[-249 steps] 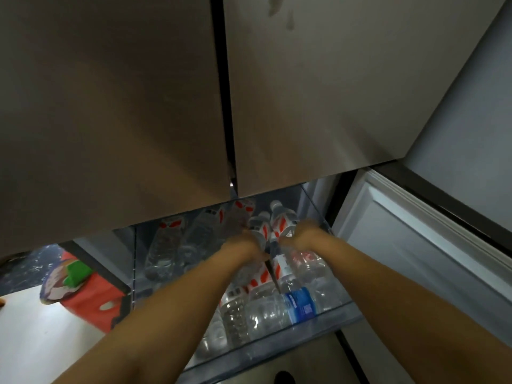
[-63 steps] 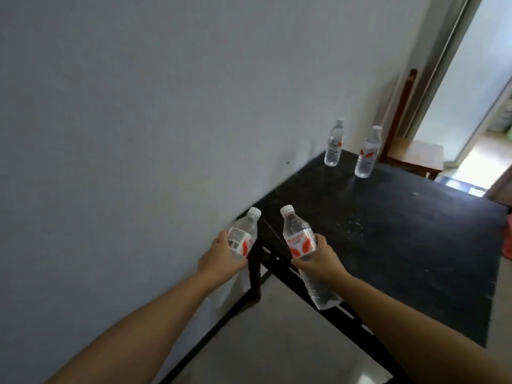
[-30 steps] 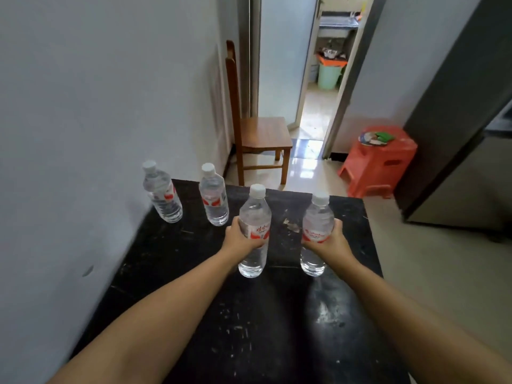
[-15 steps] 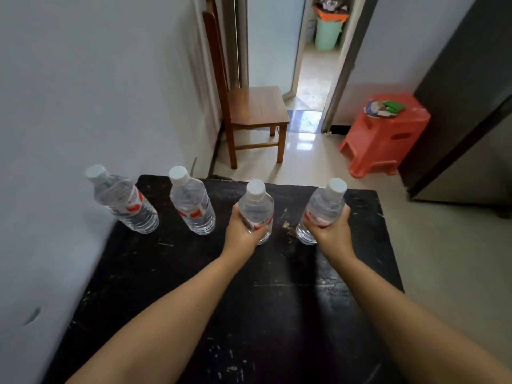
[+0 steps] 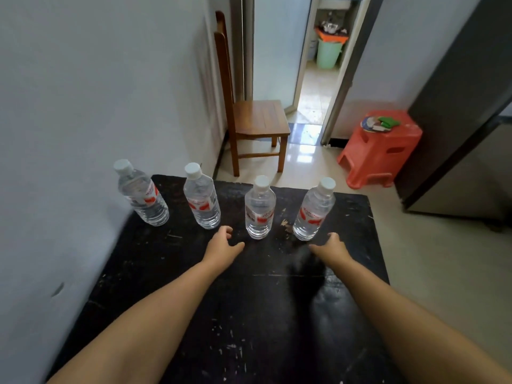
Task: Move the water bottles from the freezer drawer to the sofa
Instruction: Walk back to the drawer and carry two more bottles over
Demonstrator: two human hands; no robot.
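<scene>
Both grips are empty now: my left hand [image 5: 221, 246] hovers just short of the third bottle [image 5: 260, 207] with its fingers loosely spread, and my right hand [image 5: 331, 248] hangs the same way just short of the fourth bottle [image 5: 314, 209], neither touching anything. Half a second ago each hand was wrapped around its bottle; since then I have let go and drawn both hands back toward me. Those two bottles now stand upright on their own near the far edge of the black table [image 5: 249, 314], in a row with the first bottle [image 5: 141, 198] by the wall and the second bottle [image 5: 201, 200] next to it. All four are capped in white, carry red-and-white labels, and stand apart from one another. Eight seconds ago my hands were down in the freezer drawer among the bottles; that drawer is out of view now. Beyond the table I see a wooden chair [image 5: 255, 120] against the wall, an orange stool [image 5: 379, 148] with a plate on it, and an open doorway with a green bin [image 5: 329, 52] behind it.
</scene>
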